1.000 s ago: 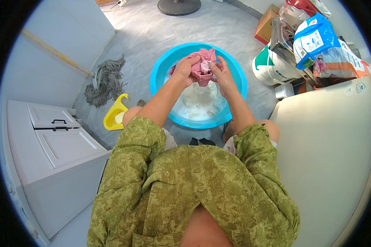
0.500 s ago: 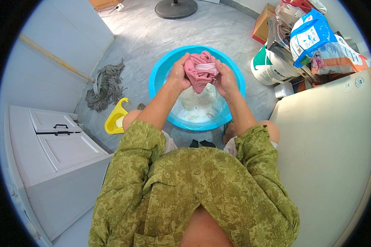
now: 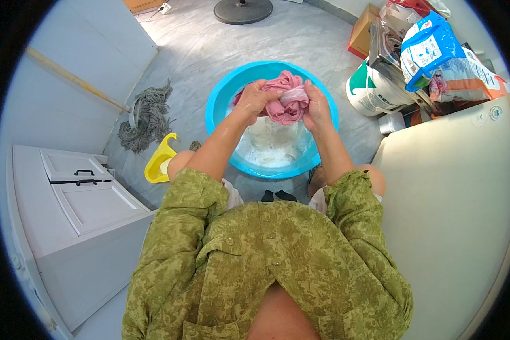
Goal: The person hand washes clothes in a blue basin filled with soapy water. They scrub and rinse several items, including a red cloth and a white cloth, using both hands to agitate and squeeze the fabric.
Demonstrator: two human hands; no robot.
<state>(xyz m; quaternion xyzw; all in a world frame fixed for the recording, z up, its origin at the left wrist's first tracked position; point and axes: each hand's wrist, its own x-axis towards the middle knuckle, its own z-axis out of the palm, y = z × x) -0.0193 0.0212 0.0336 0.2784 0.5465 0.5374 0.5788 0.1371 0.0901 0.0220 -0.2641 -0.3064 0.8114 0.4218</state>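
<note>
Both my hands hold a bunched pink cloth (image 3: 289,105) with a paler strip over the blue basin (image 3: 216,102). My left hand (image 3: 255,99) is closed on the cloth's left side, its fingers pointing right. On the other side my right hand (image 3: 316,105) grips the twisted edge, thumb at the top. Below the cloth, the basin holds sudsy water (image 3: 266,150) with pale fabric in it. Some darker pink cloth shows beside my left wrist, partly hidden by the hand.
A grey string mop (image 3: 147,119) and a yellow scoop-like holder (image 3: 160,161) lie to the left, near a white cabinet (image 3: 96,198). At the right stand a white bucket (image 3: 374,93), a blue package (image 3: 428,51) and a large cream-coloured panel (image 3: 447,209). A black round base (image 3: 242,11) is at the back.
The pink cloth has shifted slightly right and is more bunched and twisted. My left hand has turned over it, and my right hand has moved a little to the right.
</note>
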